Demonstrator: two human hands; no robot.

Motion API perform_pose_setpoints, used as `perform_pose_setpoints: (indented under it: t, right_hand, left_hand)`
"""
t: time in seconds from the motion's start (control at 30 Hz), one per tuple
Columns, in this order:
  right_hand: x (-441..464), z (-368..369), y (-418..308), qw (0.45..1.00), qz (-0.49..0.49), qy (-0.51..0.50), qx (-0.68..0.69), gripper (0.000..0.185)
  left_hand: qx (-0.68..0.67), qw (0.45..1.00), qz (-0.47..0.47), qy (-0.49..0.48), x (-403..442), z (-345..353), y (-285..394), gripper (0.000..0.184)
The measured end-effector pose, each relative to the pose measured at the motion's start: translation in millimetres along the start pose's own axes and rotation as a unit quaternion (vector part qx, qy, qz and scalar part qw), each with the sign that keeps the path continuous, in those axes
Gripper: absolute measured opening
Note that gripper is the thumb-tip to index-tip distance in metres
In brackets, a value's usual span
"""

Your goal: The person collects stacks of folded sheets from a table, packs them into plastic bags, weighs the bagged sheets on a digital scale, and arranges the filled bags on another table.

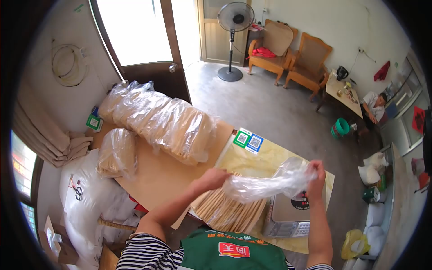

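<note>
A clear plastic bag [256, 188] is stretched out between my two hands above the table. My left hand [211, 179] is closed at the bag's left end. My right hand [316, 173] grips the bag's other end, with the fingers pinched together. Below the bag lies a row of thin, light-brown sticks [229, 209], partly covered by it; I cannot make out exactly what they are. To their right, under my right forearm, sits a digital scale [288, 213] with a metal top and a keypad, its plate partly hidden by the bag.
Plastic-wrapped brown packs [162, 126] line the far left of the table, with a smaller wrapped pack [117, 153] nearer. A QR-code card [249, 141] lies at the far edge. Beyond are a standing fan [236, 20], wooden chairs [310, 63], a green bucket [340, 129] and a seated person [373, 105].
</note>
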State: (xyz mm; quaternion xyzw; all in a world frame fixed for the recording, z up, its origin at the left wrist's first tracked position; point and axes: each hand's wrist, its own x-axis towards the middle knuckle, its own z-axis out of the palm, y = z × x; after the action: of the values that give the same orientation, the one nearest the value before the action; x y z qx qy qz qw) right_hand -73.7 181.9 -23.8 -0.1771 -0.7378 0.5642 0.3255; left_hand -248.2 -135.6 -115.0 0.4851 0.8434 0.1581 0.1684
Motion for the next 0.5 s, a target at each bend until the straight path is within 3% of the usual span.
perform_pose_setpoints:
  t: [0.07, 0.1, 0.13, 0.2, 0.3, 0.33, 0.37, 0.4, 0.43, 0.5]
  right_hand:
    - [-40, -3, -18, 0.937, -0.212, -0.164, -0.224, 0.014]
    - [-52, 1, -27, 0.892, -0.295, -0.258, -0.226, 0.018]
    - [-72, 7, -30, 0.858, -0.287, -0.339, -0.256, 0.018]
    - [-113, 10, -4, 0.746, -0.237, -0.468, -0.411, 0.022]
    - [-154, 3, 64, 0.771, -0.241, -0.393, -0.440, 0.034]
    - [-168, 9, 85, 0.848, -0.028, -0.375, -0.375, 0.039]
    - [-175, 16, 91, 0.848, -0.027, -0.374, -0.374, 0.039]
    - [-180, 24, 96, 0.895, 0.152, -0.312, -0.281, 0.037]
    - [-183, 31, 101, 0.900, 0.325, -0.234, -0.172, 0.035]
    - [-189, 41, 127, 0.933, 0.294, -0.188, -0.090, 0.034]
  left_hand:
    - [-0.009, 0.994, -0.014, 0.107, 18, 0, -25, 0.017]
    - [-0.002, 0.986, 0.006, 0.165, 28, 0, -40, 0.019]
    - [0.026, 0.967, 0.034, 0.249, 34, -5, -45, 0.020]
    - [0.083, 0.961, 0.055, 0.258, 35, -23, -42, 0.021]
    - [0.163, 0.957, 0.077, 0.226, 29, -11, -57, 0.025]
    - [0.175, 0.968, 0.073, 0.163, 19, 2, -62, 0.025]
    - [0.186, 0.975, 0.068, 0.097, 7, 18, -70, 0.026]
    - [0.175, 0.983, 0.049, 0.029, -5, 47, -90, 0.029]
    - [0.165, 0.985, 0.031, -0.040, -14, 75, -110, 0.032]
    - [-0.026, 0.974, -0.091, -0.204, -26, 92, -109, 0.036]
